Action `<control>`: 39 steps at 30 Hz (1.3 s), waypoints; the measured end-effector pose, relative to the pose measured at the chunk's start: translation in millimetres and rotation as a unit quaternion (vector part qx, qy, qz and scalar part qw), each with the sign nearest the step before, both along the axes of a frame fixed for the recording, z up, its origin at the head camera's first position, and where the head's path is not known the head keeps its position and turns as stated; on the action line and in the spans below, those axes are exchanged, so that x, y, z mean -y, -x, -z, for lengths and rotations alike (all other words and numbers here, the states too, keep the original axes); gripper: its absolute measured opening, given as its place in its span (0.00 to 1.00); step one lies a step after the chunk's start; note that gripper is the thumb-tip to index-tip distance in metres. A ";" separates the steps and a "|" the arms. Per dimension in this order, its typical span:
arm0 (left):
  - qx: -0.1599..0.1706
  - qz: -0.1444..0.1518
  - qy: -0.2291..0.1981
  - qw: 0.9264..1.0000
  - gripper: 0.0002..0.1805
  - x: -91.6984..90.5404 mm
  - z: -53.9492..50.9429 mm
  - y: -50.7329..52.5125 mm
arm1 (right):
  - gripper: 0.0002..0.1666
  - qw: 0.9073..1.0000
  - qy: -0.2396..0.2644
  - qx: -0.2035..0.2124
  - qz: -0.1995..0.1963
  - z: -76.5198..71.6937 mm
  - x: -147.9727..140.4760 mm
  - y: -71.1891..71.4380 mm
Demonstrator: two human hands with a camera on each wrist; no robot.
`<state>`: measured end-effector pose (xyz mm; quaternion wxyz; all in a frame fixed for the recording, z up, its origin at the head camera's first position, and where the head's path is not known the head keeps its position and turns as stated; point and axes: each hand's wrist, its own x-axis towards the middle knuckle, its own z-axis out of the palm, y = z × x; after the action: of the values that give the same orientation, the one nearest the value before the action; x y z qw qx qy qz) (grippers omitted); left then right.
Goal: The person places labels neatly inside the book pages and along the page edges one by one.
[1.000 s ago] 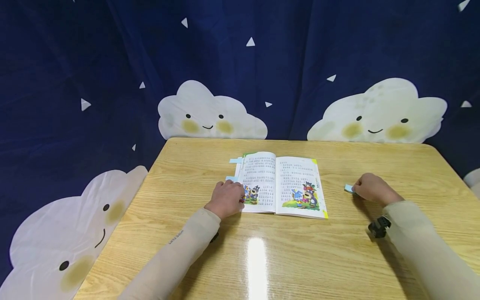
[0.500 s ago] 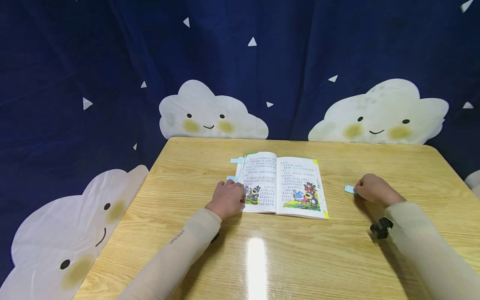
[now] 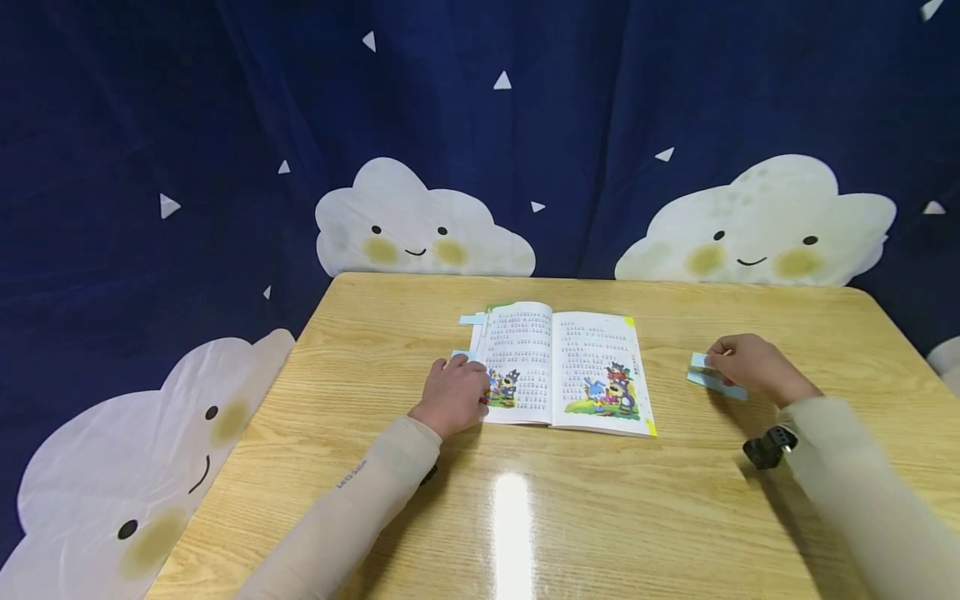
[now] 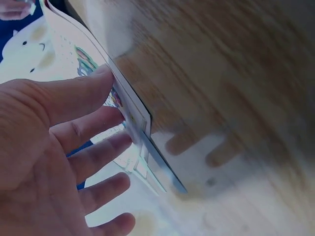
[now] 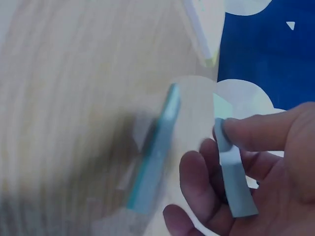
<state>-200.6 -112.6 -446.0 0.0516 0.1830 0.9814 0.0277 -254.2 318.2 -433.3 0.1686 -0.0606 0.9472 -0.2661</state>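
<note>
An open picture book (image 3: 592, 350) lies on the wooden table, with printed text and cartoon animals on both pages. My left hand (image 3: 452, 396) rests on its lower left edge; in the left wrist view its fingers are loosely extended, the thumb against the page. To the right of the book, my right hand (image 3: 753, 367) pinches a light blue sticky note strip (image 5: 237, 189) between thumb and fingers. Just below that hand, a light blue sticky note pad (image 5: 155, 157) lies on the table. Two blue sticky tabs, an upper one (image 3: 471, 319) and a lower one (image 3: 463, 355), jut from the book's left edge.
The wooden table (image 3: 600, 517) has a bright light reflection near its front. A dark blue curtain (image 3: 570, 125) with white smiling clouds hangs behind and to the left of it. A black wrist device (image 3: 768, 447) sits under the right sleeve.
My right hand has risen slightly from the sticky note pad with a strip pinched in its fingers, leaving the pad in view on the table. My left hand has stayed on the book.
</note>
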 end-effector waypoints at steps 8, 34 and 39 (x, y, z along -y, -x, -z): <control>0.001 -0.003 -0.024 1.000 0.10 5.9 2.0 -0.3 | 0.18 0.999 0.033 -0.015 0.004 -3.7 14.7 7.4; 0.013 0.002 -0.048 0.999 0.04 10.1 2.5 1.1 | 0.19 0.999 0.036 -0.025 0.026 3.3 75.0 46.9; 0.010 0.005 -0.043 0.999 0.04 8.7 2.1 0.7 | 0.20 0.999 0.039 -0.012 0.035 5.7 79.9 52.4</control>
<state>-201.3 -121.3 -448.1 0.0538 0.1896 0.9778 0.0713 -306.6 238.3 -439.1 0.1453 -0.0372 0.9396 -0.3077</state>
